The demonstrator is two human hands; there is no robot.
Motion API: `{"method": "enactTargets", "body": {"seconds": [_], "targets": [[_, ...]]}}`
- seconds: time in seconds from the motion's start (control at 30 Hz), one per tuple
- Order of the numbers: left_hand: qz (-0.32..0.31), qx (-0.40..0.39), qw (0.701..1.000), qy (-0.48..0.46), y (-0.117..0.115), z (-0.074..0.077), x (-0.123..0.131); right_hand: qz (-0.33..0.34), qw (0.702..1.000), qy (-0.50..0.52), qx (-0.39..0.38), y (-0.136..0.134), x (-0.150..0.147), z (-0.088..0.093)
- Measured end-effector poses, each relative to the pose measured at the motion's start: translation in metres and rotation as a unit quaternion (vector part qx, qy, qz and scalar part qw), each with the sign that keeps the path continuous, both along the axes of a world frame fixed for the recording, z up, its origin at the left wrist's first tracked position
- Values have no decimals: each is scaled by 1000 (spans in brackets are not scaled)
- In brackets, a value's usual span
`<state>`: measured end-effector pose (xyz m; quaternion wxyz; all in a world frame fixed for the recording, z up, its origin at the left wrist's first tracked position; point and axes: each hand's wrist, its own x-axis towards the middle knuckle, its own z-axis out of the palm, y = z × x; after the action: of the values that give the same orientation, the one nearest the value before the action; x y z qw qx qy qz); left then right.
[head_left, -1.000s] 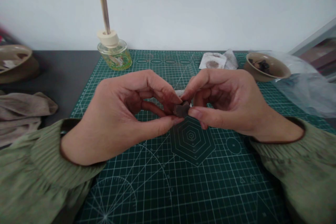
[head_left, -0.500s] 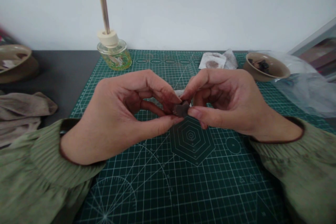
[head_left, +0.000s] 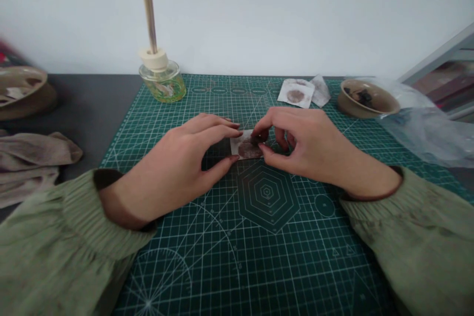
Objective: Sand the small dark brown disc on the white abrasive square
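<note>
A small white paper square (head_left: pixel 235 146) with a brown smudge lies on the green cutting mat (head_left: pixel 222 266). At its left edge rests my left hand (head_left: pixel 188 153), thumb and fingers apart, the tips touching the paper. My right hand (head_left: pixel 296 140) pinches a small dark brown piece (head_left: pixel 255 140) low over the paper's right side, apparently against it. Fingers partly cover the piece, and its exact kind is unclear.
Behind stand a reed diffuser bottle (head_left: pixel 163 81) and another smudged paper square (head_left: pixel 296 93). A brown bowl (head_left: pixel 350 106) with dark scraps sits right, beside a clear plastic bag (head_left: pixel 425 133). Left are another bowl (head_left: pixel 33 101) and a crumpled cloth (head_left: pixel 37 153).
Both hands have come down to the paper from above the mat. My left hand has let go of the dark piece, which stays in my right hand's pinch.
</note>
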<state>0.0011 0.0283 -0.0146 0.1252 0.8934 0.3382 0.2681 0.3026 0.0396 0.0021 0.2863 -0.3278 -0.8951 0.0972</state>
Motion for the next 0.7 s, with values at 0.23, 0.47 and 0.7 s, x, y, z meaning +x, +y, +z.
{"method": "enactTargets", "body": {"seconds": [0.23, 0.47, 0.7], "targets": [[-10, -2, 1000, 28, 4, -9, -2, 45, 998, 0, -37, 6, 1, -5], [-13, -2, 1000, 26, 4, -9, -3, 30, 997, -14, -65, 8, 1, -5], [0, -17, 1000, 15, 5, -8, -2, 2, 998, -12, -69, 10, 0, -7]]}}
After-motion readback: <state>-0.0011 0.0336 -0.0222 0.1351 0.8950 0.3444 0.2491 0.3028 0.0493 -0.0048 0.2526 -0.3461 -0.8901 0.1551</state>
